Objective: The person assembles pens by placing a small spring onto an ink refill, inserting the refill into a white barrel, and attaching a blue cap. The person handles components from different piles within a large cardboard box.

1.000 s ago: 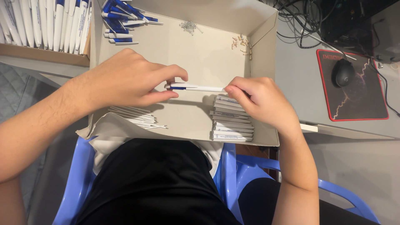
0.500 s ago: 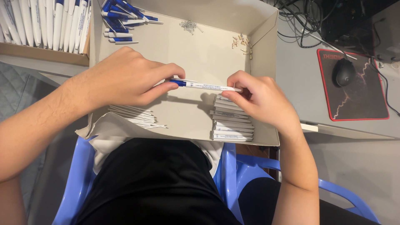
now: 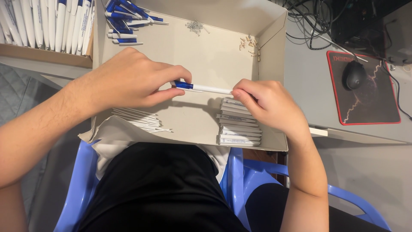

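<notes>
the pen (image 3: 201, 88) changed most between the hands. a second before, it lay almost level, its blue end barely showing at the left hand (image 3: 128, 79). then the blue part came further out from under the left fingers and the white barrel tilted, its right end dipping a little toward the right hand (image 3: 266, 105). the right hand drew slightly in toward the left, its fingertips closing nearer on the barrel's end above the stack of white pieces (image 3: 239, 124).

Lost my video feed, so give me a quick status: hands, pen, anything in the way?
Left hand and right hand grip one blue-and-white pen by its ends, level over the cardboard box. Nothing between them.
</notes>
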